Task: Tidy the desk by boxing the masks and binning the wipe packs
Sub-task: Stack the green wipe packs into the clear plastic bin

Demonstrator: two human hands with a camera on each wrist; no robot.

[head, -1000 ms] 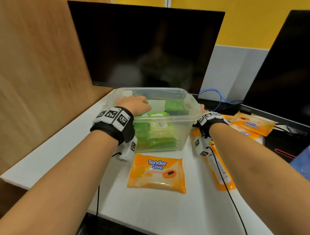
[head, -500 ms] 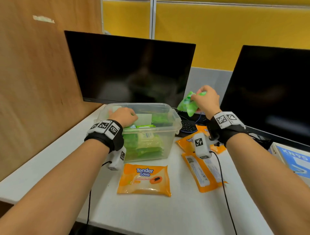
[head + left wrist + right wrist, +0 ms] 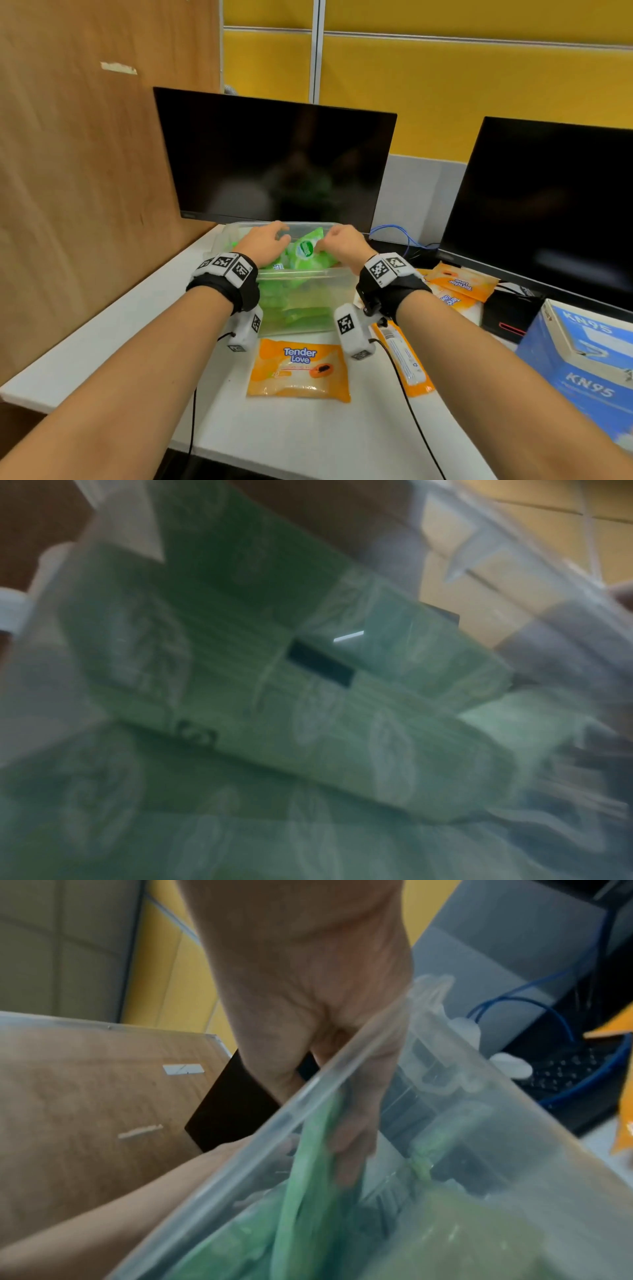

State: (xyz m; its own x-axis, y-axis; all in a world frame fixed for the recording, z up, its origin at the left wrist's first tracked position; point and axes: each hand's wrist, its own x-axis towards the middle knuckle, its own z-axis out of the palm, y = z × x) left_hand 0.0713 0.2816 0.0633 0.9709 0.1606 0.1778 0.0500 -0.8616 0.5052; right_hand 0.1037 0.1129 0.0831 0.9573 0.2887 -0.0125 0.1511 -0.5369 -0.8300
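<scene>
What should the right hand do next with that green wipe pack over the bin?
Probably lower it and let go. The right hand pinches the green wipe pack upright above the clear bin, which already holds green packs, while the left hand rests beside it. Orange packs still wait on the desk.

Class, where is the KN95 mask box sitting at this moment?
In the head view, the blue KN95 mask box stands at the desk's right edge, beside the right forearm, below the right monitor and right of the orange wipe packs.
</scene>
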